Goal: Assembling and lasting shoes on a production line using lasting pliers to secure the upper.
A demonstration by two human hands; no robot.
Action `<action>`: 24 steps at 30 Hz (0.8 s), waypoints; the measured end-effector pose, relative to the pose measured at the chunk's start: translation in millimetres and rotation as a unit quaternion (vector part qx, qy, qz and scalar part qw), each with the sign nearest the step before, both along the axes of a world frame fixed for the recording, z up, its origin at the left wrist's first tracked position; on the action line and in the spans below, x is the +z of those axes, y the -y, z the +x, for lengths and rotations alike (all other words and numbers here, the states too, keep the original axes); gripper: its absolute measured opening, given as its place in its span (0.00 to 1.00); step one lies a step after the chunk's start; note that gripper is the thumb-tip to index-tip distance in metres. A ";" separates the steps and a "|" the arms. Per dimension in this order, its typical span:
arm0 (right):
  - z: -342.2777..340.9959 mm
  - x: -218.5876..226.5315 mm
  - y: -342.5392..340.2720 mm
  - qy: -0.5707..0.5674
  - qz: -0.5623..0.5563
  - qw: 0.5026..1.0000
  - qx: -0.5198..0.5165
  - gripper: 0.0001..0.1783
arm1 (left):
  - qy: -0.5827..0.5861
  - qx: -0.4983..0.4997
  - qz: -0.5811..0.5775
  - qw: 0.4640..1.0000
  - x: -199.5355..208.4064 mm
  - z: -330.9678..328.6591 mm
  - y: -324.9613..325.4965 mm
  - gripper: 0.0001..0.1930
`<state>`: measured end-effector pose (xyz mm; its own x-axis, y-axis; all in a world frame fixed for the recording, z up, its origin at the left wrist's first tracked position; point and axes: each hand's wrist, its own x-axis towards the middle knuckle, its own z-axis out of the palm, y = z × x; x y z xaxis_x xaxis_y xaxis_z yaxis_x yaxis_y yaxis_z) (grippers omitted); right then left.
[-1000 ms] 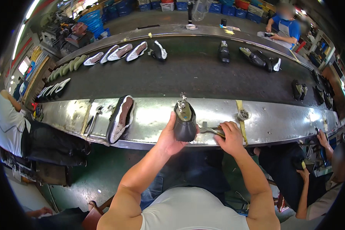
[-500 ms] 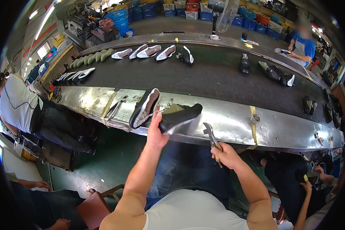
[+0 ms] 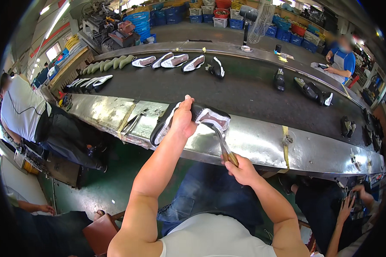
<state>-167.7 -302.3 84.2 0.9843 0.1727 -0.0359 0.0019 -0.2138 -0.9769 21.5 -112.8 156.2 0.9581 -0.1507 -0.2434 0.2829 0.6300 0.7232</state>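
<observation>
My left hand [image 3: 184, 121] is closed around a black shoe upper [image 3: 213, 118] on a last, turned so its white-edged, brownish underside shows. In my right hand [image 3: 243, 170] is a pair of lasting pincers [image 3: 222, 145], gripped by yellowish handles. The pincers' head meets the near edge of the upper's underside; whether the jaws bite the material cannot be made out. Just left of my left hand a second black shoe upper [image 3: 162, 128] lies underside up on the metal ledge [image 3: 253, 141], partly hidden by my wrist.
Beyond the ledge runs a dark conveyor belt [image 3: 240, 96] carrying several lasted uppers [image 3: 174, 61] and green lasts [image 3: 109, 64]. More pincers [image 3: 134, 123] rest on the ledge at left. A small round dish [image 3: 288, 139] sits right. People work at both sides and across the belt.
The held upper has been turned from its side to underside up. My right hand has brought the pincers up and left, from apart to the upper's edge.
</observation>
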 end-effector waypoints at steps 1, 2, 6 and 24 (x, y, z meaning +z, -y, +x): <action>8.2 -4.2 -4.4 0.033 0.021 0.999 -0.012 0.14 | 0.017 -0.016 -0.003 1.000 6.9 -0.1 5.4 0.16; 18.2 -11.0 -6.2 0.037 0.021 0.999 -0.017 0.14 | 0.021 -0.021 -0.003 1.000 9.3 2.7 10.3 0.16; 48.7 -13.0 -1.9 0.052 0.034 0.998 0.000 0.24 | 0.079 -0.085 0.013 0.993 3.5 15.0 20.6 0.23; 82.8 32.7 20.2 0.035 0.132 0.990 -0.047 0.14 | 0.173 0.053 0.143 0.973 6.6 63.8 78.0 0.14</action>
